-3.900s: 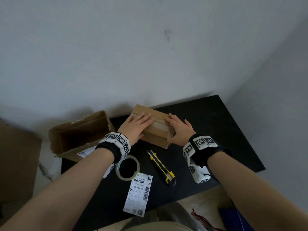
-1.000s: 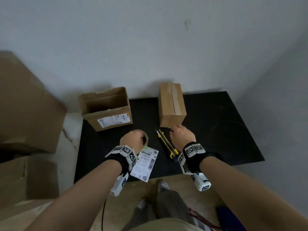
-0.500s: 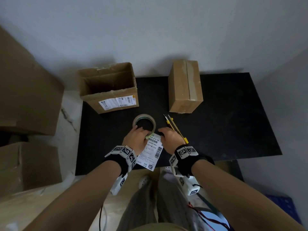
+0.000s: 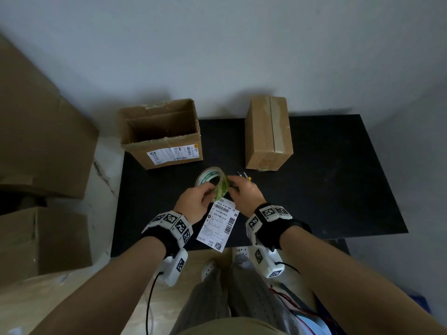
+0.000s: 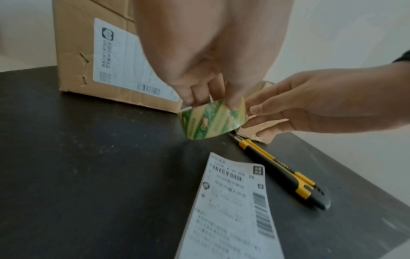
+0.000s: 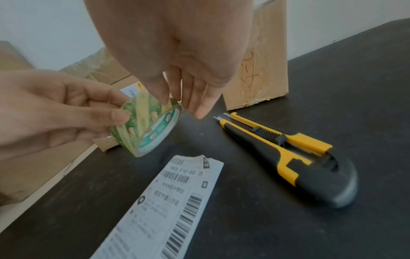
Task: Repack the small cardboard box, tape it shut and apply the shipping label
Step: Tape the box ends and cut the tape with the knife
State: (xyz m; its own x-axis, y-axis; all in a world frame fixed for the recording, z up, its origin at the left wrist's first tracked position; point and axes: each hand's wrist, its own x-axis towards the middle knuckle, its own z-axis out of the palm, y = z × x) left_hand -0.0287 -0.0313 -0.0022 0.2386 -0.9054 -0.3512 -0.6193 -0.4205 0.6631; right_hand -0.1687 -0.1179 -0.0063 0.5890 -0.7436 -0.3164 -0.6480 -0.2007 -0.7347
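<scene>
Head view shows both hands meeting over the near middle of the black desk (image 4: 338, 180), raised above it with a green-and-yellow printed roll of clear packing tape (image 4: 216, 183) between them. The left hand (image 4: 194, 203) has its grip closed on the roll, thumb on the outer face and fingers curled behind the rim. The right hand (image 4: 243, 192) touches the roll's right side; its fingers (image 6: 200, 98) hang nearly straight against the edge, a loose grip that holds nothing firmly.

Left wrist view shows the tape roll (image 5: 213, 121) lifted clear of the desk, with the right hand's fingertips (image 5: 257, 109) at its edge.

A closed small brown cardboard box (image 4: 268, 134), a strip of tape along its top seam, stands at the far side of the desk, to the right of centre and well apart from the hands. A white shipping label with barcodes (image 4: 219, 226) lies flat at the near edge, just below the hands. A yellow-and-black utility knife (image 6: 286, 154) lies just right of the label, its tip pointing toward the small box.

An open brown cardboard carton with a white printed sticker (image 4: 162, 134) sits at the far left corner. Larger brown cartons (image 4: 36, 131) stand on the floor to the left.
</scene>
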